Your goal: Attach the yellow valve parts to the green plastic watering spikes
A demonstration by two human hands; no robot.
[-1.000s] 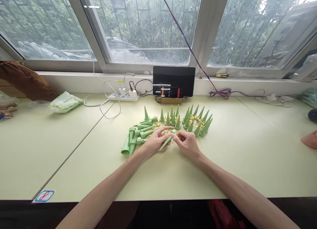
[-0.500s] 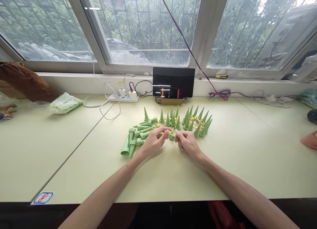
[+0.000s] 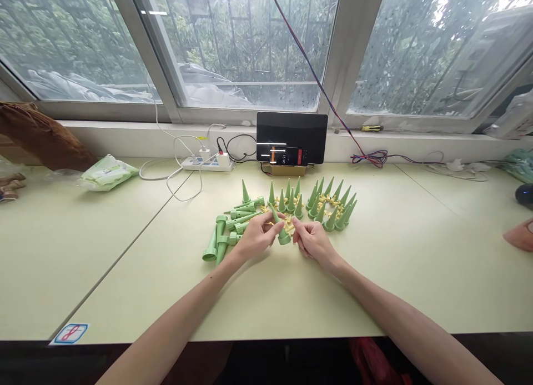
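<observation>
Head view | green cone (image 3: pixel 280 226) was clamped, tilted with tip up, in the left hand (image 3: pixel 256 238) just above the table (image 3: pixel 395 263) | right hand (image 3: pixel 313 241) fingertips were pinched together beside its wide end, any contents could not be told | standing cones (image 3: pixel 328 207) were seen just behind, lying cones (image 3: pixel 225 232) at left

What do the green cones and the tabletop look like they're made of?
The cone in the left hand and the standing cones: probably moulded plastic, matte, judging by the uniform pale green colour and identical shapes. The tabletop: a smooth pale-green sheet, likely laminate over board, with a faint sheen and a straight seam; its core is hidden.
</observation>
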